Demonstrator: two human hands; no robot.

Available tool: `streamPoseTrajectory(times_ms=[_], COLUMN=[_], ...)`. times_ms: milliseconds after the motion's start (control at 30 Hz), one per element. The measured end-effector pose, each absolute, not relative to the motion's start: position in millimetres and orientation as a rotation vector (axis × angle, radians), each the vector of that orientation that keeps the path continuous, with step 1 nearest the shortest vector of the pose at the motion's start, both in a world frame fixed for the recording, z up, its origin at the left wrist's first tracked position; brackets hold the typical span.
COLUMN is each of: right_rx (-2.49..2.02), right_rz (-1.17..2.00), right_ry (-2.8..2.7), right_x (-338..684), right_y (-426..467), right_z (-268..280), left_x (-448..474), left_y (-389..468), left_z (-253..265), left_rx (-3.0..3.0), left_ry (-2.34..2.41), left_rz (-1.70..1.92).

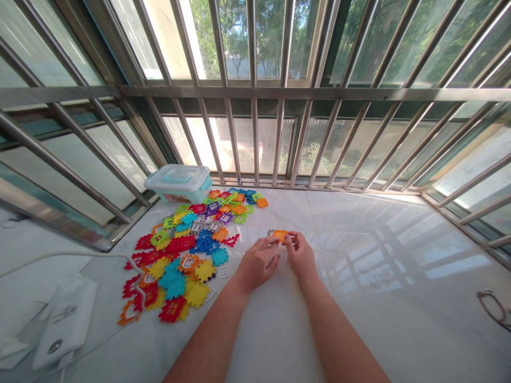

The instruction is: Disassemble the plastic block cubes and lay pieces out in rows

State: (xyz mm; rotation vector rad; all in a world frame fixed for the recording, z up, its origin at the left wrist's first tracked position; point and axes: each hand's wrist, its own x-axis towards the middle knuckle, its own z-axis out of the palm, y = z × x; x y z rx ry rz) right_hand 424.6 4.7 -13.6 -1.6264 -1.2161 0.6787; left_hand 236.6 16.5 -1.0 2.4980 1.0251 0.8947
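In front of me, both hands meet at a small orange toothed building tile. My right hand pinches its right side between thumb and fingers. From the left, my left hand has its fingertips at the tile's lower left edge, and its other digits are bent below. A small grey toothed piece shows just left of the orange one; whether the two are joined I cannot tell. Left of my hands spreads a pile of similar tiles, among them a blue one, a yellow one and a turquoise one.
A clear-lidded turquoise box stands behind the pile. White cable and a white power strip lie at left. Metal window bars close off the back and sides. A dark looped object rests far right on the glossy white surface.
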Motion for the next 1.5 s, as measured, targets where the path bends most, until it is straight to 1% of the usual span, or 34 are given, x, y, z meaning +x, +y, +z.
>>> streamPoseTrajectory(times_ms=[100, 233, 333, 467, 600, 700, 867, 1100, 1433, 1500], right_rx=[-1.613, -1.664, -1.725, -1.850, -1.948, -1.930, -1.994, -1.922, -1.817, -1.803], right_rz=[0.662, 0.598, 0.522, 0.332, 0.111, 0.022, 0.062, 0.036, 0.169, 0.188], right_ry=[-1.203, -1.192, -1.174, -1.286, -1.345, -1.365, -1.457, -1.631, -1.676, -1.682], right_x=[425.5, 429.1, 436.1, 449.4, 455.2, 452.5, 448.3, 448.2, 441.3, 440.5], right_y=[6.1, 7.2, 7.2, 8.3, 9.5, 8.8, 8.9, 12.5, 10.3, 10.2], right_z=[-15.9, -18.1, -19.2, -23.5, -26.6, -26.5, -31.8, -39.2, -32.6, -31.1], left_x=[240.7, 240.0, 239.5, 241.2, 241.7, 241.2, 240.3, 239.4, 240.4, 239.1], left_y=[13.2, 14.5, 17.1, 21.1, 24.3, 27.2, 31.3, 31.9, 30.7, 30.2], left_z=[2.6, 1.9, -4.4, -15.3, -20.7, -21.5, -23.5, -26.2, -24.6, -22.0], left_rx=[2.500, 2.483, 2.479, 2.434, 2.426, 2.417, 2.412, 2.419, 2.387, 2.371], left_ry=[0.894, 0.880, 1.062, 1.263, 1.286, 1.315, 1.327, 1.329, 1.358, 1.449], left_rz=[0.833, 0.807, 0.734, 0.564, 0.603, 0.679, 0.779, 0.803, 0.787, 0.820])
